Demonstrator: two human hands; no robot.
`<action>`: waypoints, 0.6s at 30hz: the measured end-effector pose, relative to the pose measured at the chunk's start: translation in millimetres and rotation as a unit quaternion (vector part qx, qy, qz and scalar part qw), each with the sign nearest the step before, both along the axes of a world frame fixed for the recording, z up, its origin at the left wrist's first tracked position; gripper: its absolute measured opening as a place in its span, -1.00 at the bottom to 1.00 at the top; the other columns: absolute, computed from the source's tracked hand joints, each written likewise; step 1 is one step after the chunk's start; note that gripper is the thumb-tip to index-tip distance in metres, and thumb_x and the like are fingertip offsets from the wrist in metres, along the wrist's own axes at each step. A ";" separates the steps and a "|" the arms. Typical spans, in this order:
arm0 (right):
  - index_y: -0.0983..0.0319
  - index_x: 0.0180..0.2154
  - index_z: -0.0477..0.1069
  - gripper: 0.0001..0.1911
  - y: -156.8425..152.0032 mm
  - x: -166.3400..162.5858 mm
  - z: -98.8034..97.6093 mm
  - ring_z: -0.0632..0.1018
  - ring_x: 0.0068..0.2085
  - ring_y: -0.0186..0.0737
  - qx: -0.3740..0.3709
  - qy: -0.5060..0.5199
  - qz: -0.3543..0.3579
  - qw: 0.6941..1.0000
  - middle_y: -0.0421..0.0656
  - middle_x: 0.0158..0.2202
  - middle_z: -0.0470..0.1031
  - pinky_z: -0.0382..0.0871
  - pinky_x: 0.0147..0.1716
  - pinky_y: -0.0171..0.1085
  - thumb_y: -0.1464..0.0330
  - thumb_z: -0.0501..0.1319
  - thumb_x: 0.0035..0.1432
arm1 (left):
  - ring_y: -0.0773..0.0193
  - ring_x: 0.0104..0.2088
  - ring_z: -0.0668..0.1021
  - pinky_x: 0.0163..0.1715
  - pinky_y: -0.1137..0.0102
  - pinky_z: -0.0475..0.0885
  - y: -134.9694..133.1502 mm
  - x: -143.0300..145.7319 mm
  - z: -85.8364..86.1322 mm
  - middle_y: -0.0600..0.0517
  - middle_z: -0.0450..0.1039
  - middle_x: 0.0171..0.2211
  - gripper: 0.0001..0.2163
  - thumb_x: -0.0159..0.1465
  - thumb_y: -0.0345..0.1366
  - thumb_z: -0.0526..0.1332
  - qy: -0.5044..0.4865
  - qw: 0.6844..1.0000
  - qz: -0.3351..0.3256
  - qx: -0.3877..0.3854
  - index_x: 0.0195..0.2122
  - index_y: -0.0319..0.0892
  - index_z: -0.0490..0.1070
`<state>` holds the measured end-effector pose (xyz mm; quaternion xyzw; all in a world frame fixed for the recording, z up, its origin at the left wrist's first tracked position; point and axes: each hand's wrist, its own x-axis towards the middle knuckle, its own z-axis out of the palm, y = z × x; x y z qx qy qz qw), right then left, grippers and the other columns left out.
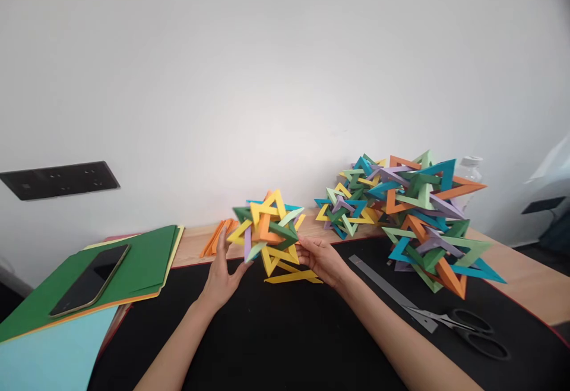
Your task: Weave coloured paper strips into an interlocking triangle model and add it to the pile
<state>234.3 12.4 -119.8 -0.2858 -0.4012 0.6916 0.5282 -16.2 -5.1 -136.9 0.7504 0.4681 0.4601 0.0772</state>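
Observation:
A many-pointed origami star, built of interlocked yellow, green, orange, purple and blue paper frames, is held up over the black mat. My left hand cups its left side, thumb at the lower point and fingers raised along the left tip. On the other side, my right hand pinches a lower right part of the star, its fingertips partly hidden behind the paper. Beneath the star, folded yellow paper strips lie on the mat, close to my right hand. Folded orange strips rest behind my left hand.
Several finished paper stars are piled at the right, with a clear bottle behind. Scissors lie across a metal ruler on the black mat. At left, a phone lies on stacked coloured paper.

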 end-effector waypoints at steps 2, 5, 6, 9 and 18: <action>0.32 -0.51 0.52 -0.64 -12.1 5.0 4.1 0.51 -0.55 -0.41 0.011 0.012 -0.066 0.998 -0.18 -0.56 0.51 0.46 -0.54 -0.49 0.13 0.43 -0.18 | 0.00 0.21 0.28 0.12 0.05 0.24 0.1 0.7 1.4 -0.22 0.14 0.24 -0.23 0.27 -0.21 0.17 0.006 1.000 -0.002 -0.003 0.32 -0.01 -0.40; 0.28 -0.38 0.53 -0.69 -37.1 19.0 2.4 0.56 -0.47 -0.36 0.034 0.022 -0.161 0.986 -0.19 -0.48 0.54 0.51 -0.43 -0.42 0.17 0.39 -0.09 | 0.03 0.19 0.30 0.12 0.04 0.22 0.0 1.9 3.0 -0.21 0.16 0.22 -0.24 0.29 -0.19 0.16 0.024 1.000 -0.009 -0.004 0.32 0.00 -0.40; 0.27 -0.34 0.53 -0.70 -46.2 24.8 -0.1 0.58 -0.42 -0.32 0.044 0.017 -0.204 0.978 -0.18 -0.44 0.56 0.53 -0.38 -0.39 0.18 0.38 -0.06 | 0.02 0.18 0.32 0.12 0.04 0.23 0.1 2.1 2.8 -0.21 0.17 0.22 -0.25 0.29 -0.19 0.16 0.029 1.000 -0.007 -0.007 0.32 0.00 -0.39; 0.28 -0.28 0.51 -0.68 -71.2 41.3 -10.0 0.61 -0.37 -0.19 0.094 -0.081 -0.360 0.924 -0.11 -0.33 0.58 0.56 -0.31 -0.24 0.16 0.31 0.02 | 0.01 0.15 0.35 0.09 0.03 0.26 0.2 2.6 0.6 -0.20 0.18 0.21 -0.26 0.29 -0.18 0.15 0.039 0.999 -0.006 -0.023 0.32 0.01 -0.38; 0.28 -0.31 0.43 -0.62 -83.6 54.2 -28.7 0.57 -0.44 -0.18 0.096 -0.189 -0.499 0.840 -0.15 -0.44 0.53 0.52 -0.38 -0.22 0.09 0.30 -0.02 | 0.02 0.15 0.35 0.09 0.05 0.27 1.1 1.9 -5.1 -0.15 0.17 0.20 -0.30 0.29 -0.18 0.15 0.076 0.995 -0.022 -0.060 0.31 0.07 -0.32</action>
